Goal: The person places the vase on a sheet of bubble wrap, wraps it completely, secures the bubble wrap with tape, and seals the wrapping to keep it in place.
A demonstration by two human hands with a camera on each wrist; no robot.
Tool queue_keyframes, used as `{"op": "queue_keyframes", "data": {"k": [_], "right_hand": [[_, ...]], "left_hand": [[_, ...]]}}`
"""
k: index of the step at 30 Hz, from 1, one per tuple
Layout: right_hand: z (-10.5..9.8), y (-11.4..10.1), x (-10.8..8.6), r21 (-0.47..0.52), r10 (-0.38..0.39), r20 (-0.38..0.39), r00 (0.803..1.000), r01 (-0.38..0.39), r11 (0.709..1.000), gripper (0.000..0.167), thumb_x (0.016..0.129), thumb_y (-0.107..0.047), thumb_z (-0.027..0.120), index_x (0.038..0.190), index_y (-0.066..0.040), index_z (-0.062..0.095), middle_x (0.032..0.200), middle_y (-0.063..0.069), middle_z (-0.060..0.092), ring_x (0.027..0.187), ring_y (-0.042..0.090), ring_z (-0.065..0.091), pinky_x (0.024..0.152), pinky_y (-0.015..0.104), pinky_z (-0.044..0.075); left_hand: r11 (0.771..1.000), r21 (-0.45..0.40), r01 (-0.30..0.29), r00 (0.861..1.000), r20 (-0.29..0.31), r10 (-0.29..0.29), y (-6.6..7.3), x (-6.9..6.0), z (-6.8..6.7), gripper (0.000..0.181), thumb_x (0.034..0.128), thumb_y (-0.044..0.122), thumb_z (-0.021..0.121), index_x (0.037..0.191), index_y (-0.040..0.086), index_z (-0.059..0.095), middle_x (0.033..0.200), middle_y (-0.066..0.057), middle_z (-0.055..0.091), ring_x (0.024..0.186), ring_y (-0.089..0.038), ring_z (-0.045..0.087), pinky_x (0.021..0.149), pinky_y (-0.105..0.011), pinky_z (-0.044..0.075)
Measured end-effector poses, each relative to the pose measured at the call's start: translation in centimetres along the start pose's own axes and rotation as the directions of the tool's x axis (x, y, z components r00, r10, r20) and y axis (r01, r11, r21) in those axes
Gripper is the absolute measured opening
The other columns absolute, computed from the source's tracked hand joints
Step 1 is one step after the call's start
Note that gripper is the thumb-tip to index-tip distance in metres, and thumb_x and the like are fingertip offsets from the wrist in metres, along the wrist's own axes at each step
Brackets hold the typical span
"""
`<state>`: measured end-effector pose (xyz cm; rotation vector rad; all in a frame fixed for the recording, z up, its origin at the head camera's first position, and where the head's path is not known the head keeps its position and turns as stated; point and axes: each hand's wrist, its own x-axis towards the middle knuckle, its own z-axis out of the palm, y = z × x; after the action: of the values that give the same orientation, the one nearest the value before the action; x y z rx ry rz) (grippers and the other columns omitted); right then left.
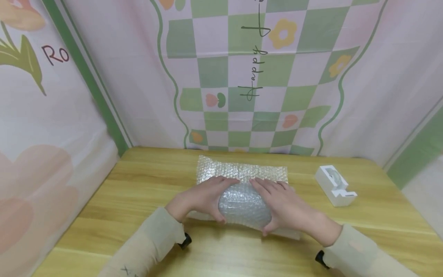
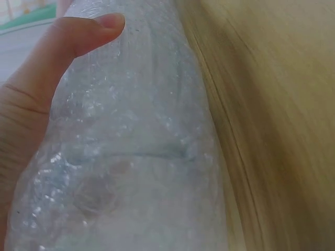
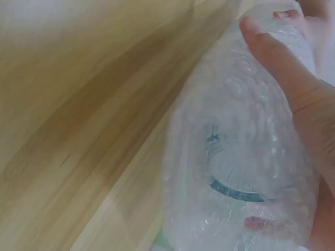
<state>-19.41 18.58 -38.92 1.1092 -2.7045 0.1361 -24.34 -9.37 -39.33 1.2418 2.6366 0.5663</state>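
Observation:
A bundle rolled in clear bubble wrap (image 1: 243, 204) lies crosswise on the wooden table. Its unrolled part, a flat sheet of bubble wrap (image 1: 242, 171), spreads out behind it. My left hand (image 1: 209, 195) grips the bundle's left part, thumb on the near side and fingers over the top. On the right part, my right hand (image 1: 283, 202) holds it the same way. Through the wrap (image 3: 235, 157), the right wrist view shows a dark curved band and a reddish patch. What lies inside is too blurred to tell. The left wrist view shows my thumb (image 2: 78, 39) pressing the wrap.
A white tape dispenser (image 1: 333, 188) with a clear tape roll stands on the table to the right. Behind the wooden table (image 1: 145, 181) hangs a green-and-white checked curtain (image 1: 242, 77). Another printed cloth (image 1: 52, 134) hangs along the left side.

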Motion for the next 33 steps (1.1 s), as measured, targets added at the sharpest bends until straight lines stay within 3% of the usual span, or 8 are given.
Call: {"op": "queue_keyframes", "data": {"k": [7, 14, 26, 33], "right_hand": [[0.4, 0.4, 0.1, 0.051, 0.011, -0.004, 1.000, -0.011, 0.999, 0.120, 0.060, -0.045, 0.096, 0.154, 0.000, 0.037, 0.139, 0.019, 0.059, 0.120, 0.039, 0.060, 0.100, 0.060, 0.050], [0.6, 0.8, 0.2, 0.086, -0.034, -0.026, 0.999, 0.036, 0.996, 0.112, 0.060, -0.034, 0.098, 0.150, 0.002, 0.041, 0.129, 0.022, 0.063, 0.111, 0.040, 0.064, 0.094, 0.059, 0.054], [0.4, 0.9, 0.5, 0.113, -0.030, 0.037, 0.999, 0.026, 0.993, 0.111, 0.060, -0.039, 0.095, 0.149, 0.000, 0.042, 0.125, 0.018, 0.065, 0.107, 0.035, 0.065, 0.090, 0.054, 0.057], [0.1, 1.1, 0.7, 0.183, -0.037, 0.099, 0.994, 0.018, 0.983, 0.110, 0.062, -0.037, 0.094, 0.151, 0.000, 0.041, 0.128, 0.019, 0.064, 0.110, 0.035, 0.065, 0.092, 0.054, 0.056]], "left_hand": [[1.000, 0.000, -0.006, 1.000, -0.008, 0.006, 0.1, 0.1, -0.1, 0.122, 0.0587, 0.035, 0.099, 0.159, 0.018, 0.032, 0.145, -0.006, 0.051, 0.127, -0.023, 0.050, 0.104, -0.047, 0.049], [1.000, -0.020, -0.017, 1.000, 0.002, 0.017, 0.0, 0.1, -0.3, 0.120, 0.0599, 0.033, 0.099, 0.159, 0.018, 0.033, 0.147, -0.007, 0.050, 0.128, -0.024, 0.050, 0.104, -0.047, 0.048], [0.998, -0.062, -0.029, 0.998, 0.049, 0.032, -0.3, 0.3, -0.8, 0.119, 0.0599, 0.031, 0.099, 0.158, 0.016, 0.034, 0.148, -0.004, 0.050, 0.130, -0.022, 0.051, 0.106, -0.045, 0.047], [0.991, -0.120, -0.055, 0.996, 0.069, 0.063, -0.6, 0.4, -0.9, 0.116, 0.0611, 0.028, 0.097, 0.158, 0.012, 0.035, 0.147, -0.004, 0.052, 0.128, -0.021, 0.052, 0.106, -0.042, 0.048]]}}
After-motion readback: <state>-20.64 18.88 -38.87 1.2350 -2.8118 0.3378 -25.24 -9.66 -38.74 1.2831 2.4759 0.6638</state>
